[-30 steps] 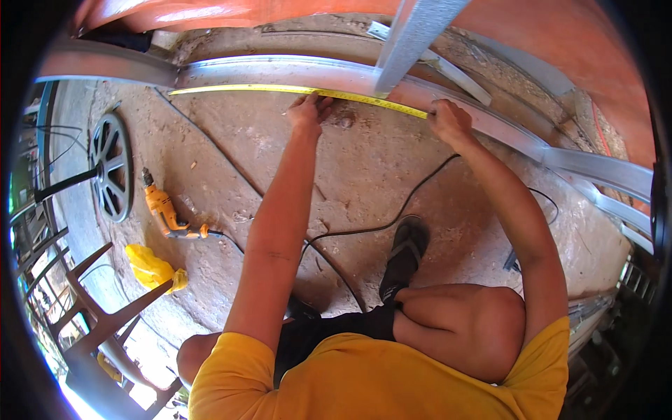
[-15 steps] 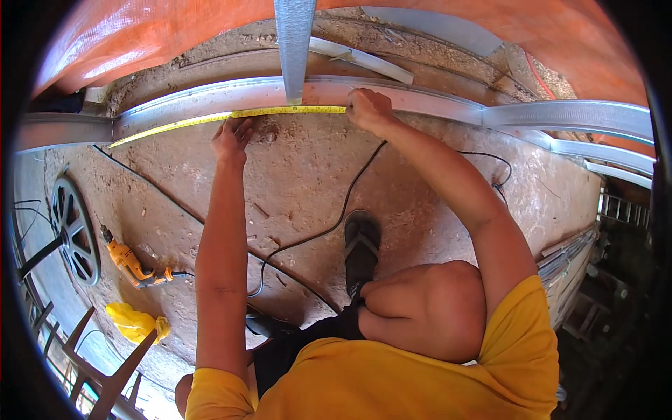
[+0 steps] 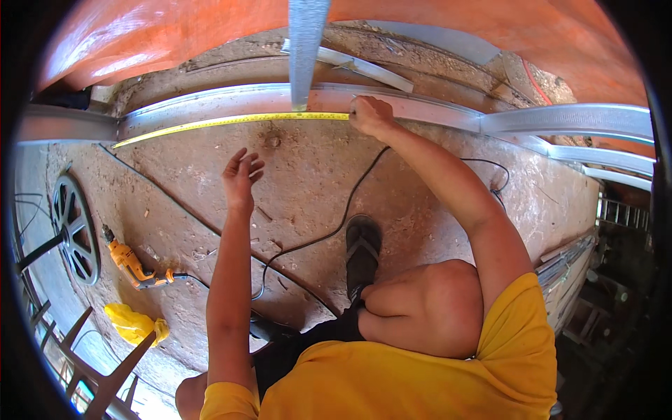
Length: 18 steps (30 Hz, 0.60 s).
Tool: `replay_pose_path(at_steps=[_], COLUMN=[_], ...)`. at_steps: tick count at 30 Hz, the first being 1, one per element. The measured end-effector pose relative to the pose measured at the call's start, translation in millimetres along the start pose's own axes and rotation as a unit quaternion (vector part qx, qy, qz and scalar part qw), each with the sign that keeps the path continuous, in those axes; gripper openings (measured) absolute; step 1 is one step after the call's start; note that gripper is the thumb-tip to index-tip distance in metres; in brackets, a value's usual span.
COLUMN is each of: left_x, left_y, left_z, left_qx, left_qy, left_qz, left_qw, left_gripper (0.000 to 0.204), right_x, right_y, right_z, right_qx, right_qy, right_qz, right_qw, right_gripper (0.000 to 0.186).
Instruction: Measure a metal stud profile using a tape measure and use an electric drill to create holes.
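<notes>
A yellow measuring tape [image 3: 231, 120] stretches along the near edge of a long metal channel [image 3: 199, 105], from the channel's left end to my right hand. My right hand [image 3: 372, 115] is closed around the tape's right end at the channel; the tape's case, if there, is hidden in the fist. An upright metal stud [image 3: 306, 56] meets the channel a little left of that hand. My left hand [image 3: 242, 175] is off the tape, over the floor, fingers apart with nothing in them.
On the floor at left lie an orange drill [image 3: 133, 266], a black spoked wheel [image 3: 74, 229] and a yellow cloth or bag [image 3: 135, 324]. A black cable [image 3: 318, 234] winds across the floor. More metal channels [image 3: 567, 120] are at right. An orange tarp [image 3: 168, 35] hangs behind.
My left hand has let go of the tape and drawn back toward me, fingers spreading. My right hand stays on the tape in nearly the same place.
</notes>
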<state>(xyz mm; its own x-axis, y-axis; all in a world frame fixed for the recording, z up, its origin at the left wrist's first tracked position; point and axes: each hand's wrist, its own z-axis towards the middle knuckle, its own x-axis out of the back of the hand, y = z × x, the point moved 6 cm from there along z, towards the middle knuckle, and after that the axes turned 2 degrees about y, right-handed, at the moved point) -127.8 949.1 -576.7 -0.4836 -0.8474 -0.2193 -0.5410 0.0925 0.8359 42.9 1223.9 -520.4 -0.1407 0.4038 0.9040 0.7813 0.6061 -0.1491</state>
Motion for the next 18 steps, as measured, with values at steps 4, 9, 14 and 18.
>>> replay_pose_path(at_steps=[4,9,14,18], left_x=[18,56,73,57], left_y=[4,13,8,12], left_z=[-14,-25,-28,-34], left_qx=[-0.039,-0.057,-0.02,-0.01], left_qy=[-0.001,0.057,0.053,0.019], left_qz=[0.034,-0.012,-0.095,-0.152], left_qw=[0.999,0.997,0.994,0.988], left_gripper=[0.04,0.05,0.076,0.075], right_x=[-2,-10,-35,-66], right_y=[9,11,23,61], right_z=[-7,-44,-83,-121], right_qx=[0.066,0.118,0.144,0.199], right_qy=[0.095,0.091,0.043,0.055], right_qz=[0.004,0.072,0.106,0.267], right_qw=[0.993,0.986,0.983,0.941], right_gripper=[0.013,0.014,0.014,0.017])
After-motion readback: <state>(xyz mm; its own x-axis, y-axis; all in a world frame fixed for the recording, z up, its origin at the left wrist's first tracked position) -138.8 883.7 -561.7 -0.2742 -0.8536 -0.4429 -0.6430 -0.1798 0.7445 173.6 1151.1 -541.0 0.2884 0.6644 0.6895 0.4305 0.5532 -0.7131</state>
